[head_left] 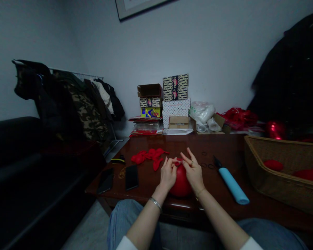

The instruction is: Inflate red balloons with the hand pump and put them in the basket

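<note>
An inflated red balloon rests at the near edge of the dark wooden table, its neck pointing up and away from me. My left hand pinches the balloon's neck from the left. My right hand has its thumb at the same neck from the right, with some fingers stretched forward; exactly what lies between its fingertips is too small to tell. Several limp red balloons lie beyond my left hand. To the right of my hands lies a light blue balloon pump with a black nozzle.
A wicker basket with red balloons in it stands at the right. Two dark phones and some yellow rubber bands lie at the left, with dark bands right of my hands. Stacked boxes line the wall.
</note>
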`<state>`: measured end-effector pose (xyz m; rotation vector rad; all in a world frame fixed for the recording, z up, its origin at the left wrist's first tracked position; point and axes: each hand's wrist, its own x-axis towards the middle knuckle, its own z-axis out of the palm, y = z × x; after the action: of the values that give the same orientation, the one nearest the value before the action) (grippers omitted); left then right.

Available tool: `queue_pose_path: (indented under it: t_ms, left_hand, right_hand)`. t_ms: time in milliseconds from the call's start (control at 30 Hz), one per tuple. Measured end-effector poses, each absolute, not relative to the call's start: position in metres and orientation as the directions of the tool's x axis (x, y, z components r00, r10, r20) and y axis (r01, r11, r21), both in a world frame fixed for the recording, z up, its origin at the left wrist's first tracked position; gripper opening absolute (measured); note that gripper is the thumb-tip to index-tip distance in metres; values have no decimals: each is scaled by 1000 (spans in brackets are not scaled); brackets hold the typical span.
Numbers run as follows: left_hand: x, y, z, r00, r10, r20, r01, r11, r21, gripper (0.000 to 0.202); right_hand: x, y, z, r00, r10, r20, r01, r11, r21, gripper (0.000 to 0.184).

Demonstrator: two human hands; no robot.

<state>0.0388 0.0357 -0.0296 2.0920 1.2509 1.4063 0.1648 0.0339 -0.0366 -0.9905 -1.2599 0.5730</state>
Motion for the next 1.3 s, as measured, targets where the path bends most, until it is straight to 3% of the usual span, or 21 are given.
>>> queue_pose_path:
  t_ms: [133, 400, 600, 833, 933, 1067, 1167, 1300]
  left_hand:
    - [37, 32, -29, 98, 854, 511, 409, -503, 762, 11]
    - [21, 49, -27, 72, 913, 401, 109, -407, 907, 16]
    - [22, 46, -22, 175, 877, 447, 190, -475, 859, 13]
    - [10, 42, -11, 267, 844, 464, 189, -518, 834, 12]
    - [-1, 45, -5, 225, 838, 496, 182, -537, 824, 13]
    - [-8, 45, 8, 294, 805, 516, 350, -592, 726, 15]
    - [-10, 43, 21, 481, 729, 488, 501, -685, 529, 13]
    - [-15, 45, 36, 657, 640, 398, 552, -768, 324, 7]
  right_hand:
    - [153, 41, -42, 399, 802, 444, 140, 425, -894, 45]
    - [171, 46, -49, 108, 895, 434, 277, 392, -877, 50]
    - [165, 48, -36, -106, 842, 528, 422, 519, -743, 36]
    - [158, 43, -35, -114, 836, 537, 429, 529, -732, 15]
    - [157, 41, -36, -115, 828, 549, 437, 538, -721, 13]
    - [154, 40, -37, -137, 816, 562, 457, 555, -695, 10]
    - [153, 40, -36, -151, 813, 562, 476, 558, -680, 12]
    - [154, 39, -35, -163, 818, 552, 493, 552, -673, 6]
